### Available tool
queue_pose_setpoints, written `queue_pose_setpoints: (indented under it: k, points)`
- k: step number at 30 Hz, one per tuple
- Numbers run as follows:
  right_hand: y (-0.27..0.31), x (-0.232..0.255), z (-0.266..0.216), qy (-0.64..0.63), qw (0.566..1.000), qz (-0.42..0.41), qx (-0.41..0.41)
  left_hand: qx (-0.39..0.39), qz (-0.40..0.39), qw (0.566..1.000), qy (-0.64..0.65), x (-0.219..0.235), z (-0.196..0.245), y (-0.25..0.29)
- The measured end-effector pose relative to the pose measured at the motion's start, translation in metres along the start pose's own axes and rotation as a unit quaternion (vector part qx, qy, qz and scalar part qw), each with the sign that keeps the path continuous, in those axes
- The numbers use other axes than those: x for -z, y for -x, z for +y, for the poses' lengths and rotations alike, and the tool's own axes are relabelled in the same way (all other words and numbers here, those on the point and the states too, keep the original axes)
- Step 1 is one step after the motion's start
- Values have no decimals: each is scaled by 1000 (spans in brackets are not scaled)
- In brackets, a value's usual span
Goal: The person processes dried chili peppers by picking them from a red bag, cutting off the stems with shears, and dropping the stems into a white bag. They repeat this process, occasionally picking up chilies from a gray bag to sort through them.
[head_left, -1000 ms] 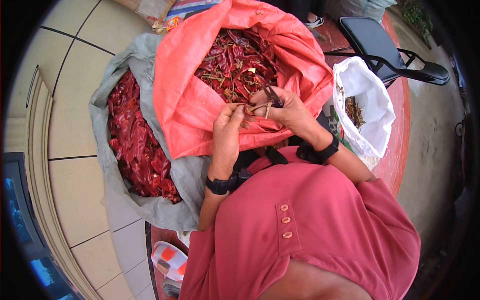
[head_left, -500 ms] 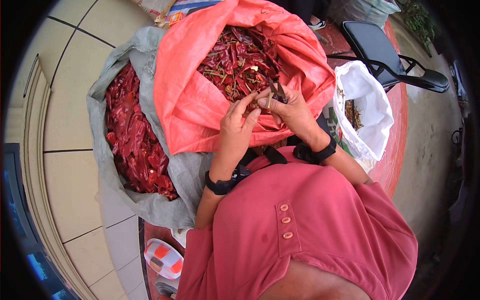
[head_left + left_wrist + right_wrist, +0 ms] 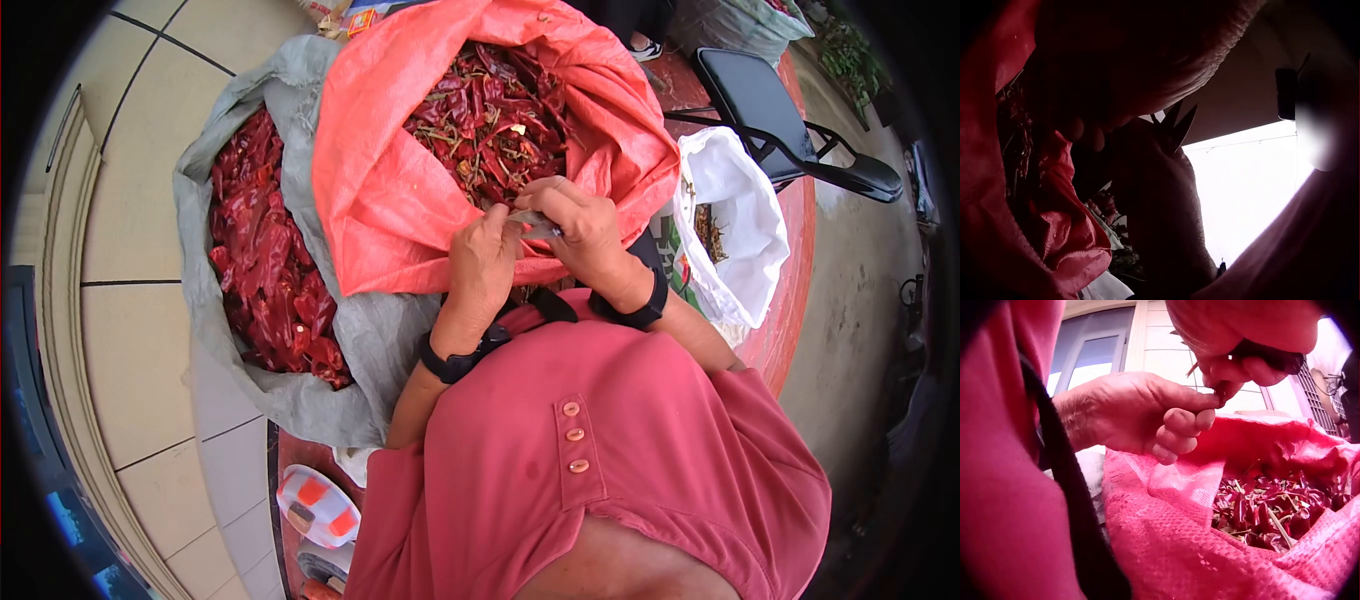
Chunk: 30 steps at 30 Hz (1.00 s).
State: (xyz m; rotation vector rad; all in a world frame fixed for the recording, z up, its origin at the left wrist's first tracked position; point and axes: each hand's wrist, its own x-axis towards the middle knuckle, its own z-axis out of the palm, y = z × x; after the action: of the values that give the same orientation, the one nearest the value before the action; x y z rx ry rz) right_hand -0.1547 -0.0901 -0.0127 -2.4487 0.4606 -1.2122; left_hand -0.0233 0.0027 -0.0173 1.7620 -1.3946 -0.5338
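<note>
Over the near edge of the red sack [image 3: 370,150], the left hand [image 3: 485,262] meets the right hand [image 3: 592,235]. The left hand [image 3: 1138,412] pinches a small dark red piece [image 3: 1221,394], seemingly dried chili, between thumb and curled fingers in the right wrist view. Around dark-handled scissors [image 3: 1269,355] curl the fingers of the right hand [image 3: 1235,325], which also touches the piece. In the left wrist view, the scissor blades [image 3: 1184,130] point up beside the right hand, apart. Dried red chilies with stems [image 3: 485,120] fill the sack's mouth.
A grey sack [image 3: 375,350] of red chilies [image 3: 265,250] stands left of the red one. To the right are a white bag [image 3: 745,220] with stems inside and a black chair [image 3: 755,100]. An orange-and-white object [image 3: 320,505] lies lower left.
The hands have come closer together and the left hand has turned, its fingers more curled. The scissor blades, upright half a second ago, now lie pointing left between the hands.
</note>
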Motion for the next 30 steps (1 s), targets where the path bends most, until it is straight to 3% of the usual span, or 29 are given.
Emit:
queue_pose_setpoints:
  k: [2,3,4,5,6,9,10,13,14,17,19,21,25,27,28,30]
  points:
    - [0,0,-4,25,999,-20,30,-1,8,1000,-29,-3,-6,2]
    - [-3,2,-7,-85,992,-22,-94,-39,-4,998,-43,1,-2,2]
    - [-7,8,-11,-193,957,-24,-217,-77,-16,995,-56,6,6,2]
    - [-10,12,-13,-295,895,-27,-334,-114,-28,991,-70,10,11,2]
    - [-14,18,-3,-404,802,-74,-434,-108,-36,992,-47,12,11,4]
    - [-10,15,-11,-497,774,0,-392,-106,-64,992,-10,18,14,3]
    - [-5,6,-6,-431,832,18,-348,-110,-75,991,-16,22,18,3]
    - [-11,21,13,-381,786,122,-471,-146,-165,975,26,32,32,14]
    - [-6,27,32,-367,797,143,-458,-163,-203,964,48,35,35,19]
    - [-13,57,20,-286,861,144,-395,-71,-37,992,-94,45,21,33]
    - [-15,69,10,-324,828,159,-429,-42,63,995,-65,66,19,43]
    - [-9,79,12,-369,795,163,-453,37,144,989,-27,99,31,51]
    - [9,85,24,-462,737,164,-466,84,301,927,-206,162,27,45]
    - [15,87,27,-479,730,153,-463,28,346,884,-314,189,1,34]
    - [15,89,24,-464,740,158,-460,38,336,879,-336,204,-15,30]
    - [15,99,19,-378,790,159,-455,92,298,802,-509,219,-56,24]
